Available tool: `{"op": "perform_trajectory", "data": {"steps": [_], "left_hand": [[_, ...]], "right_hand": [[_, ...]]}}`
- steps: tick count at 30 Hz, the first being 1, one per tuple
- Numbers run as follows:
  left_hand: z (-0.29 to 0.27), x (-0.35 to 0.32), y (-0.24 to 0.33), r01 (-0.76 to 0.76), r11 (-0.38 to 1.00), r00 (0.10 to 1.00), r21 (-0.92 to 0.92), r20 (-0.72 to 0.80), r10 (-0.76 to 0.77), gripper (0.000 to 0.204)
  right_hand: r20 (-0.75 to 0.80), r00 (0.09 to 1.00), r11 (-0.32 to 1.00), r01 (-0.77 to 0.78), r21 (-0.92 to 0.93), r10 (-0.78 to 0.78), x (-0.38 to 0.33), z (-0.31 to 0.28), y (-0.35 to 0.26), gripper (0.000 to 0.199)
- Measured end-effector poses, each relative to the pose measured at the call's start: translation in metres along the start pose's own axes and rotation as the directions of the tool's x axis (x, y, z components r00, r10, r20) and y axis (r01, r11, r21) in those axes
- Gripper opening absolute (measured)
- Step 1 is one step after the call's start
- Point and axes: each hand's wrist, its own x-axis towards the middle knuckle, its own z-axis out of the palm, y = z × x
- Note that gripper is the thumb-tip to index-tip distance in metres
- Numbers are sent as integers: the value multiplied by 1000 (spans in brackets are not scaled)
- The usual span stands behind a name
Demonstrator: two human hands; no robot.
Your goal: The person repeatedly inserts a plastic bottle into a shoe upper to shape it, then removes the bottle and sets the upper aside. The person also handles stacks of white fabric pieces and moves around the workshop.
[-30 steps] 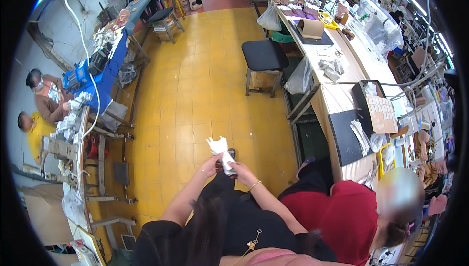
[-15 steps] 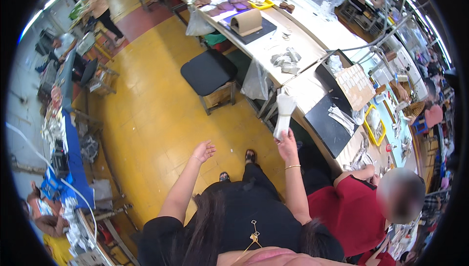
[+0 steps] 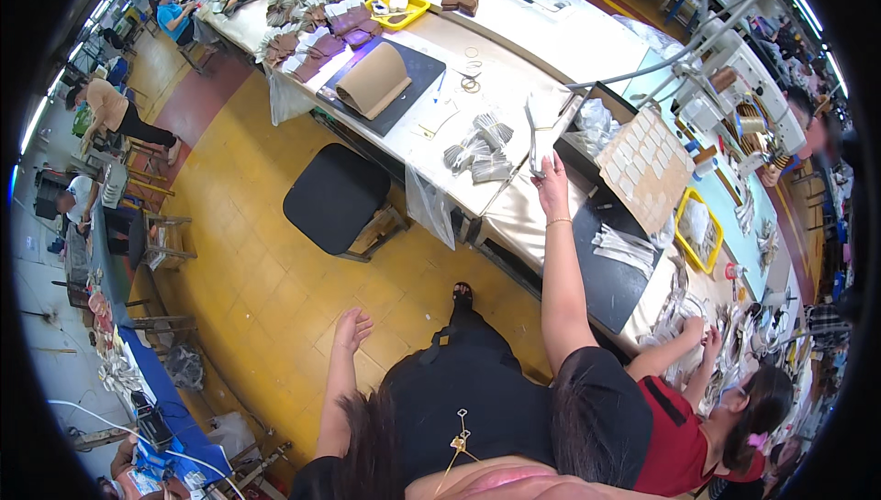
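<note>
My right hand point(image 3: 552, 181) reaches forward over the long cream worktable point(image 3: 514, 73) and holds up a white limp piece point(image 3: 540, 126) with dark edges. Just left of it lie bundles of grey-white pieces point(image 3: 479, 150) on the table. My left hand point(image 3: 351, 327) hangs free with fingers apart above the yellow tiled floor, holding nothing. Both forearms come up from my dark-clothed body at the bottom edge.
A black stool point(image 3: 336, 199) stands by the table. A tan curved piece point(image 3: 372, 80) sits on a dark mat; yellow trays point(image 3: 396, 7) and a board of pale tiles point(image 3: 647, 168) are nearby. A seated person in red point(image 3: 684, 422) works at my right. Other people sit far left.
My view swung toward the worktable. My right hand carried the white piece from in front of my body out over the table. My left hand let go and dropped to my side.
</note>
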Motion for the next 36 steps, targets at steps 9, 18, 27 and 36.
{"op": "perform_trajectory", "data": {"steps": [9, 18, 27, 36], "left_hand": [[-90, 7, 23, 115, 867, 972, 484, -236, 3, 44], [-286, 6, -3, 413, 883, 840, 221, -468, -276, 36], [-507, 92, 44, 374, 880, 890, 292, -379, -253, 35], [-575, 276, 262, -126, 806, 869, 578, -327, 371, 43]], "right_hand": [[-320, 937, 929, -238, -283, 143, 63, -33, 86, 50], [-377, 798, 761, 150, -631, -470, -4, 35, 57, 24], [49, 865, 743, 457, -489, -500, -80, 415, 147, 22], [380, 862, 578, 507, -639, -336, -116, 631, 250, 13]]}}
